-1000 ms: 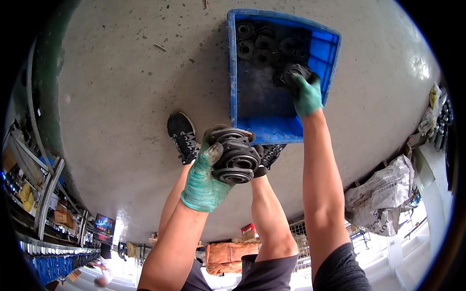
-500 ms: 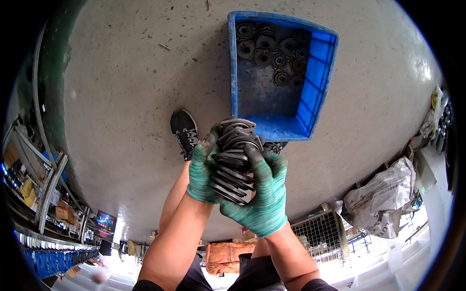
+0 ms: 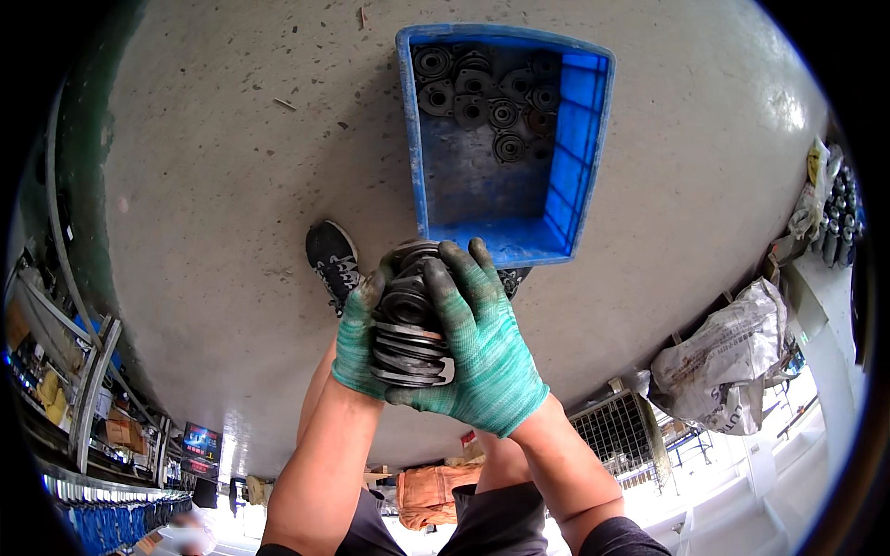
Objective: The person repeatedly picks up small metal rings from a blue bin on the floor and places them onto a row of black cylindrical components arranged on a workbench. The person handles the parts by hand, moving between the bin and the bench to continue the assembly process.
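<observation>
Between my two hands, in green knit gloves with dark fingertips, is a stack of dark metal flanged parts (image 3: 408, 345). My left hand (image 3: 357, 338) wraps the stack's left side. My right hand (image 3: 482, 347) presses on its right side, fingers laid over the upper parts and thumb side under the lowest ones. The stack hangs just in front of the near wall of a blue plastic crate (image 3: 579, 222). Inside, similar dark flanged parts (image 3: 475, 83) lie loosely at the far end; one has a rusty brown tint.
The crate stands on a speckled grey concrete floor (image 3: 232, 185). My black shoe (image 3: 332, 259) is left of its near end. At the right are a whitish sack (image 3: 718, 357) and a wire mesh basket (image 3: 616, 435). Metal racking (image 3: 93, 394) lines the left side.
The stack has come slightly left and become more upright between my hands. My right fingers have spread over its top. The crate and floor appear shifted left in the view.
</observation>
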The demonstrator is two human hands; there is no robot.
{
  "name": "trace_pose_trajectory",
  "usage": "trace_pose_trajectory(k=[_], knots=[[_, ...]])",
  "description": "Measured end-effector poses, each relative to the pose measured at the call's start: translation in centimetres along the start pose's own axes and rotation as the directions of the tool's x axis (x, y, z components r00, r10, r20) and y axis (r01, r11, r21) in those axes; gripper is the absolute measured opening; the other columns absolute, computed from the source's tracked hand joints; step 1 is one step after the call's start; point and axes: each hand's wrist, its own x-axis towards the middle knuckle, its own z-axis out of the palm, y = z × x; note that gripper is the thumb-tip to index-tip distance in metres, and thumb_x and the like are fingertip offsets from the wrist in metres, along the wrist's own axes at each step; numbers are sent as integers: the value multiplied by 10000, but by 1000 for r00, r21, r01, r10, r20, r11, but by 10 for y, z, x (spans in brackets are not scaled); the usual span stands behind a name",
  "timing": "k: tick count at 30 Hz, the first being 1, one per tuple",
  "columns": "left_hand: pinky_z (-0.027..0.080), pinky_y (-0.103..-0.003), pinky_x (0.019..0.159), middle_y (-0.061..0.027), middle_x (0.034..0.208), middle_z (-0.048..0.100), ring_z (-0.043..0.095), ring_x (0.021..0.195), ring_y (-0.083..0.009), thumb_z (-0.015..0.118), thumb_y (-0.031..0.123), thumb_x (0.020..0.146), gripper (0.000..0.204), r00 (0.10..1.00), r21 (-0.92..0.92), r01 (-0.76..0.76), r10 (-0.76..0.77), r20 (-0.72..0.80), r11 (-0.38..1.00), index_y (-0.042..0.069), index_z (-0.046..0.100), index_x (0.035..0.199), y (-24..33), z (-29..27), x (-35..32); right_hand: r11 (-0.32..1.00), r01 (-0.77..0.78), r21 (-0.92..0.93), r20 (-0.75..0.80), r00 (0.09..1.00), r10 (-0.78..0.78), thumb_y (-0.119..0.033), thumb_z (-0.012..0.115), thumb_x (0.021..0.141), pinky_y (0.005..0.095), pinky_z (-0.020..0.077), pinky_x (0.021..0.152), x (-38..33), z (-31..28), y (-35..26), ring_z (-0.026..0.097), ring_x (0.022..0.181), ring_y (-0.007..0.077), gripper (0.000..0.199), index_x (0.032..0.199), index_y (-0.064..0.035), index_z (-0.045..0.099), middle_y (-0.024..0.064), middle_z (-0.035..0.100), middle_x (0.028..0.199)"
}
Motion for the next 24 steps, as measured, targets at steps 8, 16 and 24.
trace_pose_trajectory(k=[8, 16, 24], knots=[[566, -441, 993, -152, 1335, 608, 644, 1171, -278, 715, 595, 825, 835, 998, 31, 45, -46, 52, 999, 55, 493, 1423, 9, 9, 0, 968, -13, 252, -135, 990, 49, -563, 807, 736, 546, 327, 1164, -7, 1, 9, 433, 1361, 462, 1063, 1517, -6, 349, 271, 379, 1501], [596, -549, 933, -274, 1343, 562, 650, 1150, -365, 785, 545, 782, 1014, 978, -281, 161, -115, 176, 946, -19, 346, 1501, 14, -2, 5, 672, -406, 619, -313, 658, 685, -185, 637, 967, 402, 514, 969, 34, 16, 119, 618, 1168, 278, 425, 1343, -11, 541, 178, 568, 1359], [607, -568, 898, -255, 1333, 573, 660, 1130, -362, 779, 479, 817, 969, 980, -258, 172, -138, 144, 951, -54, 338, 1495, 13, -7, 9, 611, -595, -523, -414, 803, 428, -38, 660, 824, 467, 517, 973, 104, 38, 297, 582, 1170, 414, 529, 1339, -68, 547, 230, 551, 1330]])
